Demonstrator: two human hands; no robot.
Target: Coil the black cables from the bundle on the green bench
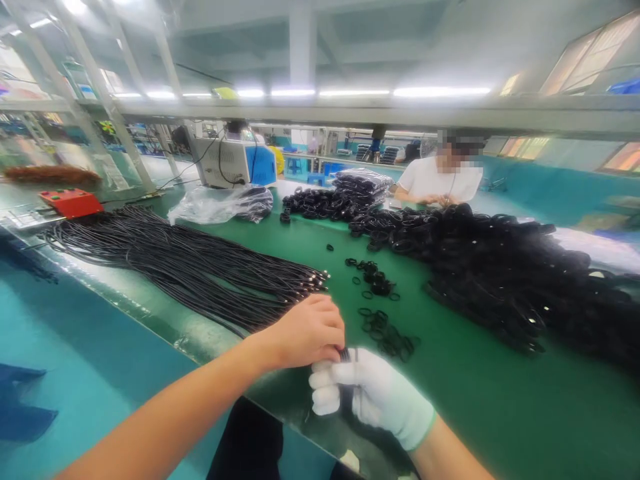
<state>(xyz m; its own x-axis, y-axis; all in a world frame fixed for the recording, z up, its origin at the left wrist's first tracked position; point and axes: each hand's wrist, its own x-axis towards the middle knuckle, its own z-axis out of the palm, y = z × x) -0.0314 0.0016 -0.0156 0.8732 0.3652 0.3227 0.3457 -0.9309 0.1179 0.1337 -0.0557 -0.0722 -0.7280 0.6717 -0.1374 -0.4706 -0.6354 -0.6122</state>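
Observation:
My right hand [367, 393], in a white glove, is closed around a short bundle of black cable [345, 390] near the table's front edge. My bare left hand [315, 327] is closed at the upper end of that bundle, its fingertips against the gloved fingers. What lies under the left fingers is partly hidden. Beyond and left of my left hand stretches a row of long black cables [190, 257] with metal plug tips at their right end. Several small black rings [383, 327] lie loose on the green table mat to the right of my hands.
A large heap of coiled black cables [500, 267] covers the right side of the green mat [475, 400]. A clear plastic bag [215, 203], a red control box [73, 202] and a grey-blue machine [235, 163] stand farther back. Across the table sits a person in a white shirt [420, 177].

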